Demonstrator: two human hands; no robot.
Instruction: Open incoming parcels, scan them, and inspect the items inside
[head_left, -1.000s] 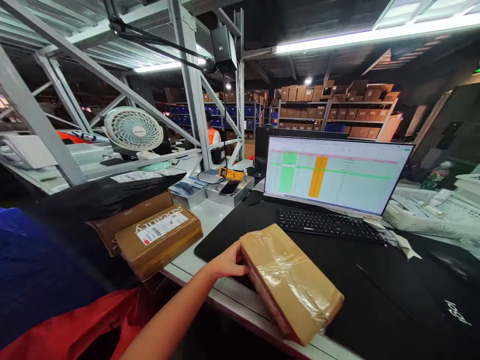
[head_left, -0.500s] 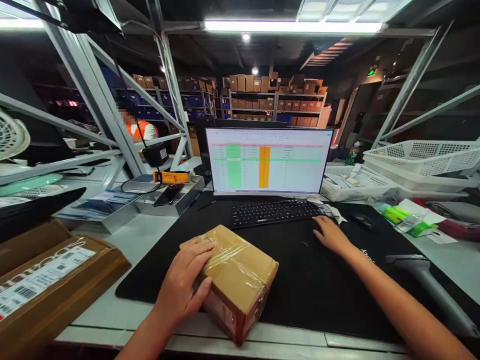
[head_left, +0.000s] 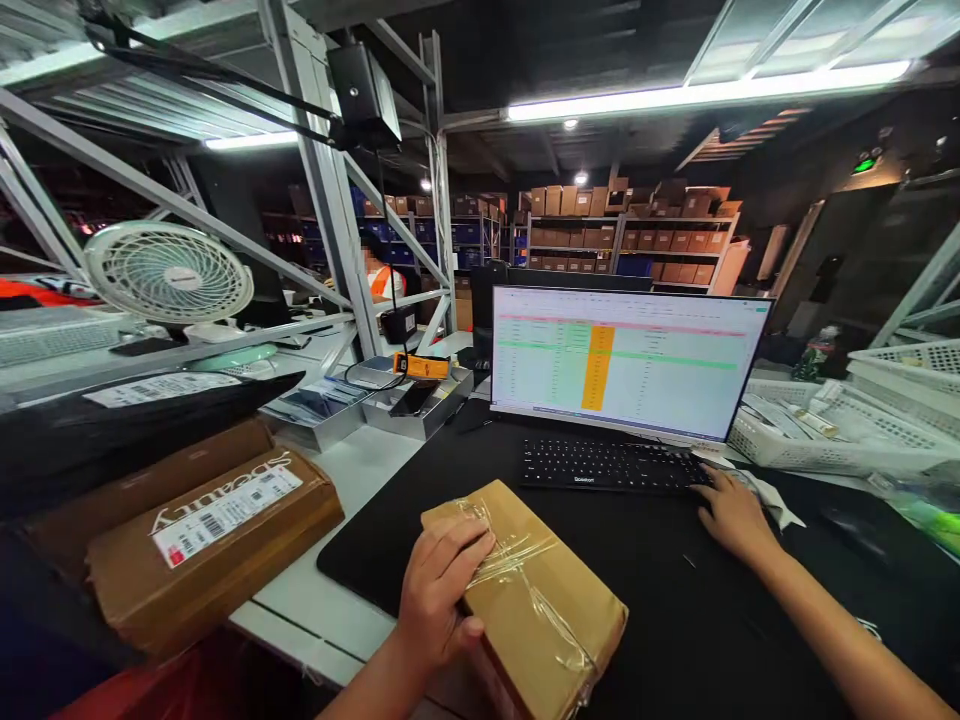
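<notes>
A brown cardboard box (head_left: 536, 600) wrapped in clear tape sits at the front of the black desk mat (head_left: 645, 540), turned at an angle. My left hand (head_left: 442, 580) holds its left end, fingers over the top and thumb against the near side. At the right end of the black keyboard (head_left: 600, 464) lies my right hand (head_left: 731, 510), palm down with fingers extended over the keys; nothing is in it. Behind the keyboard stands a monitor (head_left: 622, 365) showing a spreadsheet with green and orange columns.
To the left are labelled cardboard parcels (head_left: 225, 530) and a black bag (head_left: 150, 420). Metal trays (head_left: 405, 415) and a fan (head_left: 172, 272) stand beyond. White baskets (head_left: 795, 440) and a mouse (head_left: 855, 532) lie right. A person in an orange vest (head_left: 386, 283) is behind the frame.
The view has swung left, bringing the fan and more of the parcels into sight. On the screen, the green highlighted row sits higher in the table. Both hands keep their places.
</notes>
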